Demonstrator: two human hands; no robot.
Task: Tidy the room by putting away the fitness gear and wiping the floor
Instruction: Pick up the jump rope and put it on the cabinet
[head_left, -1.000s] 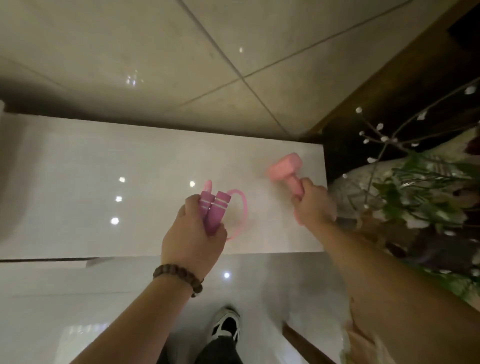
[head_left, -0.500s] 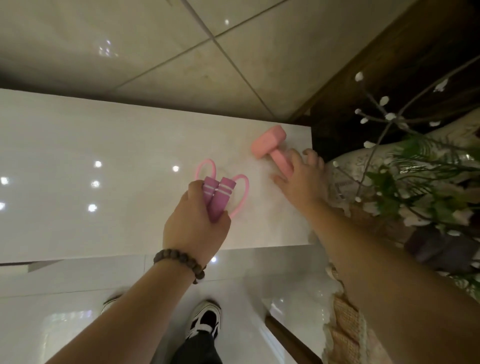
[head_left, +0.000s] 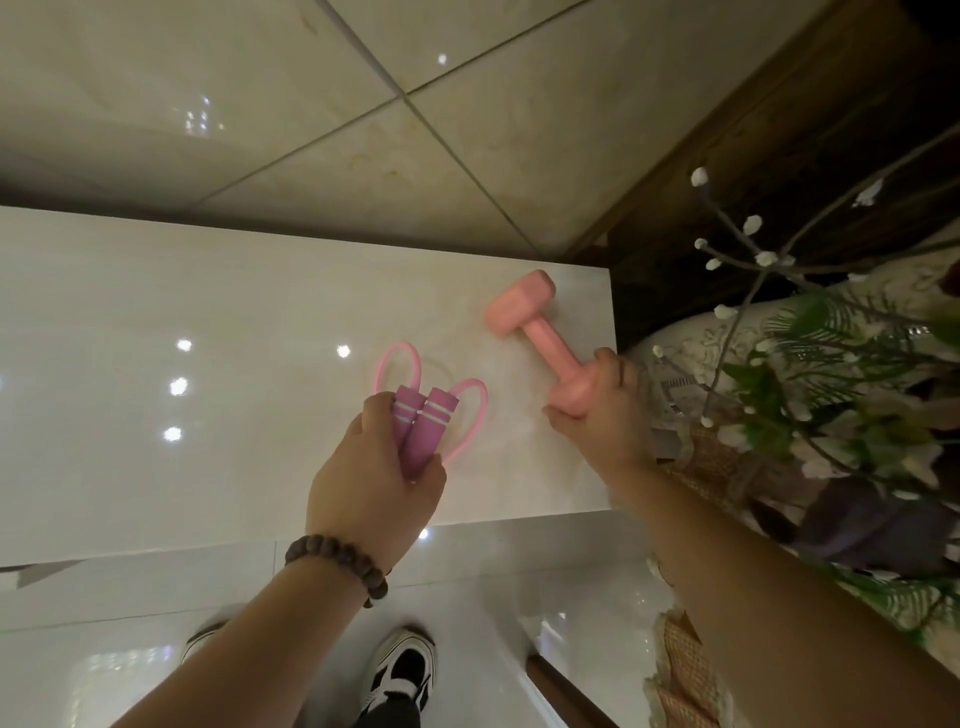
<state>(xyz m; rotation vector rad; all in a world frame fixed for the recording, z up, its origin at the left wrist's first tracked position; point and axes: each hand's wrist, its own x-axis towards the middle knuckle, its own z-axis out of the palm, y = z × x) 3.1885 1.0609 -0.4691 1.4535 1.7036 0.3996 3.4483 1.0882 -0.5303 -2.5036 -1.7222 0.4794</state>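
A pink dumbbell (head_left: 540, 325) lies on the glossy white cabinet top (head_left: 208, 389) near its right end. My right hand (head_left: 605, 413) grips the dumbbell's near head, fingers curled round it. My left hand (head_left: 376, 478) holds the two purple-pink handles of a skipping rope (head_left: 423, 421) just above the cabinet top. Pink loops of the rope stick out past my fingers to the left and right of the handles.
A tiled wall (head_left: 311, 104) rises behind the cabinet. Right of the cabinet stand a flower arrangement (head_left: 810, 374) with bare white-budded twigs and a dark wooden frame (head_left: 779, 130). My shoes (head_left: 402, 670) are on the shiny floor below.
My right hand set the dumbbell down on the cabinet top, loosened, and now curls round its near head. My left hand lowered a little with the skipping rope.
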